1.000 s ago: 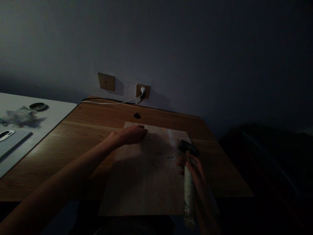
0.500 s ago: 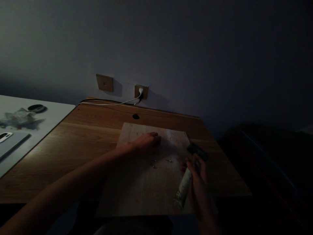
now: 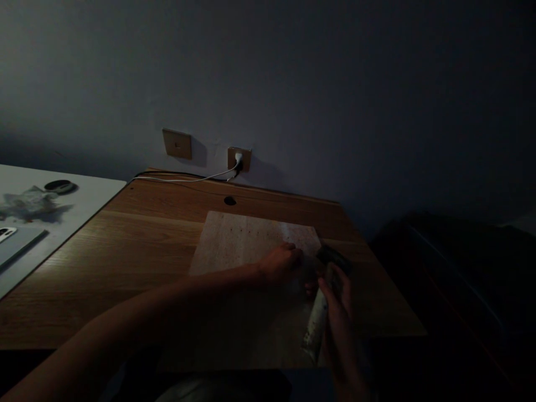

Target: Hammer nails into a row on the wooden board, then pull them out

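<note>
My right hand (image 3: 340, 304) is wrapped round a hammer (image 3: 315, 328) with a pale, worn handle and a dark head. The head lies beyond my fingers, over the right edge of a wooden board (image 3: 224, 245). My left hand (image 3: 281, 263) is over the right half of that board, fingers curled together; whatever they hold, if anything, is hidden. A row of small dark marks runs along the board's far part. My left hand and forearm cover the area where small metal pieces lay. The light is dim.
The board rests on a wooden desk (image 3: 138, 245) with a cable hole (image 3: 230, 200). Cables run to a wall socket (image 3: 245, 159) beside a second wall plate (image 3: 177, 144). At left, a white table (image 3: 98, 192) bears a clear plastic bag (image 3: 33, 202), a dark round object (image 3: 61, 186) and a phone (image 3: 7, 233).
My left hand has moved right and nearer to me across the board, covering the small metal pieces. My right hand keeps the hammer in almost the same place. The view has shifted slightly.
</note>
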Motion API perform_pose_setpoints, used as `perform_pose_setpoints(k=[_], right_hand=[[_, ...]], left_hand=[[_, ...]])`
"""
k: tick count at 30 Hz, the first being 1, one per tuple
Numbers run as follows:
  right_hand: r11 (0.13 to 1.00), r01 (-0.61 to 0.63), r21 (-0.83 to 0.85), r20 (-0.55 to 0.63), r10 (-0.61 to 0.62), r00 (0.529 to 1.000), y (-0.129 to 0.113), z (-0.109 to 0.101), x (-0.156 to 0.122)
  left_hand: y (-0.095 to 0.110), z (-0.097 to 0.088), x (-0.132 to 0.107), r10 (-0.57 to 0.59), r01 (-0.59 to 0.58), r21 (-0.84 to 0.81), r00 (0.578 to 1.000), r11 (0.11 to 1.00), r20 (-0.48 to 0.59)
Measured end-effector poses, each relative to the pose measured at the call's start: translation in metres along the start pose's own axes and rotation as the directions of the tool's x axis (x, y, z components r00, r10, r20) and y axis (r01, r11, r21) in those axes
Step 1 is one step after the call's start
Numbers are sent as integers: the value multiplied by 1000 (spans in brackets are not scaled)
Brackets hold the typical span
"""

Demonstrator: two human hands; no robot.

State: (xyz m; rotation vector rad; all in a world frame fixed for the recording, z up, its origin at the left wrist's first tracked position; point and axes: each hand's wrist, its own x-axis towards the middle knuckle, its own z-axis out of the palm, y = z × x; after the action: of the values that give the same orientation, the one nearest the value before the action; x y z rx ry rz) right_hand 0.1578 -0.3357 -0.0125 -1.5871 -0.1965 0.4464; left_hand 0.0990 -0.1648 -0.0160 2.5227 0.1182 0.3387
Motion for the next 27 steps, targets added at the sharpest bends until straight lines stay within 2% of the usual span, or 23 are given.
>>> perform_pose_setpoints(k=[3, 5, 8, 10, 15, 20, 23, 27], right_hand=[[999, -32, -4, -29, 32, 999, -3, -1, 1], [999, -39, 2, -49, 39, 998, -1, -2, 4], [999, -28, -33, -34, 27, 999, 4, -4, 8], [998, -14, -68, -12, 13, 1000, 6, -5, 9], [993, -37, -112, 4, 38, 999, 2, -6, 6], [984, -14, -175, 12, 16, 1000, -2, -6, 4], [983, -3, -183, 39, 10, 999, -1, -6, 4], [985, -25, -171, 25, 30, 999, 1, -6, 4]], left_hand=[[-14, -7, 20, -30, 30, -3, 997, 1000, -68], [-27, -13, 36, -53, 58, 55, 994, 997, -94], [-41, -17, 56, -76, 85, 171, 995, 982, -58], [-45, -15, 63, -58, 63, 227, 998, 972, -32], [-45, -7, 62, 61, -42, 384, 997, 923, -38], [-42, -9, 62, 185, -192, 564, 980, 803, 69], [-38, -14, 64, 228, -239, 607, 969, 758, 96], [-32, -19, 65, 241, -256, 602, 965, 756, 106]])
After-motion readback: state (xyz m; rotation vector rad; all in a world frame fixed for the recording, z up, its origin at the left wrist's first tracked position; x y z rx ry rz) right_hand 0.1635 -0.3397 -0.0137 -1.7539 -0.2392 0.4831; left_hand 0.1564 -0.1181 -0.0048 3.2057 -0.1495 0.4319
